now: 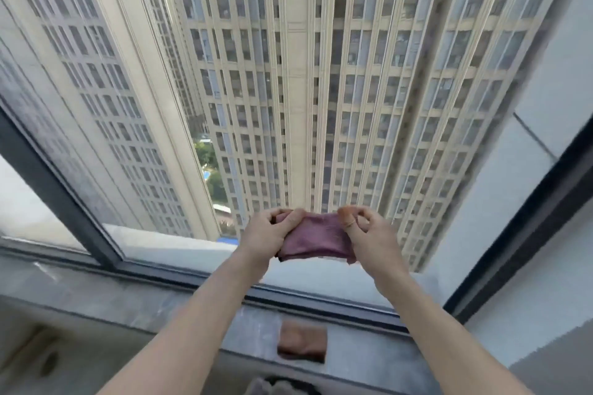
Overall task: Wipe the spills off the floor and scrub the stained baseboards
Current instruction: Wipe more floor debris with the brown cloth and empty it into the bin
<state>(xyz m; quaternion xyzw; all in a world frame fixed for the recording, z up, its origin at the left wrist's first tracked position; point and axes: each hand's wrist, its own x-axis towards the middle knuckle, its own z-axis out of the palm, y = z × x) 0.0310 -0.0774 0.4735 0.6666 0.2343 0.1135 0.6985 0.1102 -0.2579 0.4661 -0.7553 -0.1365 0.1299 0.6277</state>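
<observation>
1. Above the grey window sill [144,305], out past the open window frame [61,192], a person holds one purple cloth [316,239] stretched between two hands.
2. The left hand [268,234] pinches the cloth's left end, thumb and fingers curled onto the fabric; the right hand [369,239] pinches the right end between thumb and forefinger, its other fingers loosely bent.
3. I take it the cloth is held taut outside, beyond the sill, to shake it out or refold it so dirt falls clear of the room before more wiping.
4. A second cloth, brownish [301,343], lies flat on the sill below the hands, probably parked as a spare within easy reach.
5. The count: two hands, two cloths, one sill.
6. Neither floor spills nor baseboards show from here, so I cannot tell how far the cleaning has gone.
</observation>
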